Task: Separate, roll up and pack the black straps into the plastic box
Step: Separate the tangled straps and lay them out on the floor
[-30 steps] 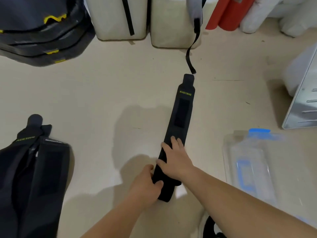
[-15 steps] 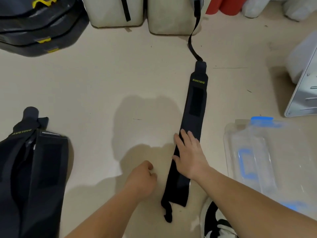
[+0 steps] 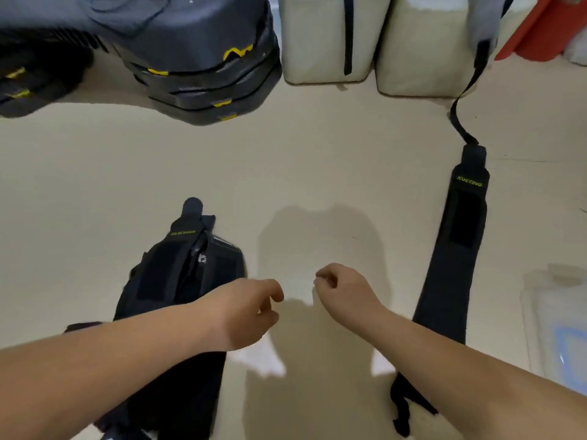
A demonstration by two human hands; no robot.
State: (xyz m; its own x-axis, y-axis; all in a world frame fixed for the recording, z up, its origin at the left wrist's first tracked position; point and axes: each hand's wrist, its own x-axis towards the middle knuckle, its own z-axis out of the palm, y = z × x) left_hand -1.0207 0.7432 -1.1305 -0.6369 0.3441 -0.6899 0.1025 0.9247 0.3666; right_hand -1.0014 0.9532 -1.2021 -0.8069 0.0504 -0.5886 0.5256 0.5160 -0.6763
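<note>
One long black strap [image 3: 457, 249] with yellow lettering lies flat and straight on the floor at the right; my right forearm crosses its near end. A pile of several black straps [image 3: 178, 281] sits at the lower left, partly under my left forearm. My left hand [image 3: 251, 309] hovers at the pile's right edge, fingers loosely curled, holding nothing. My right hand [image 3: 343, 290] hangs over bare floor between the pile and the flat strap, fingers loosely curled and empty. The clear plastic box [image 3: 559, 328] with blue trim shows at the right edge.
Stacked dark cases with yellow marks [image 3: 203, 74] stand at the back left. Two pale bags [image 3: 324, 39] stand behind; a thin black webbing [image 3: 460, 115] runs from the right bag to the flat strap's far end. Something red [image 3: 540, 33] is at the back right.
My right hand has lifted off the flat strap, and both hands have moved left toward the pile. The view has swung left, so the strap and the box now sit at the right.
</note>
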